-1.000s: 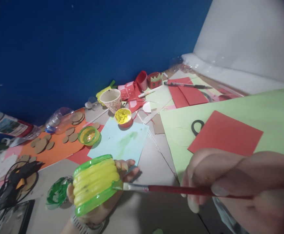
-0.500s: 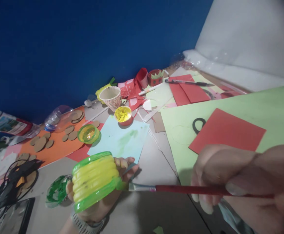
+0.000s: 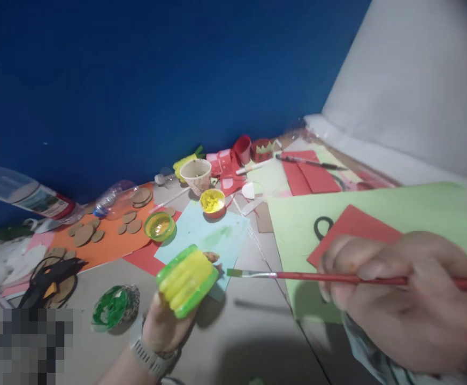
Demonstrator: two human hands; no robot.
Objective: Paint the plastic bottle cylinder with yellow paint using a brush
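Note:
My left hand [image 3: 169,326], with a watch [image 3: 153,353] at its wrist, is closed around a ribbed piece of plastic bottle [image 3: 187,279], painted yellow with green rims. In my right hand [image 3: 402,294] is a paintbrush [image 3: 317,277] with a red handle, held level. Its green-tinged bristles point left and stand a little apart from the bottle piece. Lower left of the bottle piece, a small cup of green paint [image 3: 110,307] stands on the table. Beyond my left hand is a cup of yellow paint [image 3: 213,203], at the edge of a paint-smudged light blue sheet [image 3: 201,238].
A green-rimmed yellow dish [image 3: 160,226] and cardboard discs [image 3: 84,235] lie around an orange sheet [image 3: 113,248]. A patterned paper cup [image 3: 196,176] stands near the blue wall. Scissors [image 3: 322,227] show beside a red square [image 3: 351,230] on green paper. A plastic bottle [image 3: 32,198] leans at left.
The brush has come off the bottle piece's green rim, moving slightly up. My left hand has turned the bottle piece and moved it to the right and away from me.

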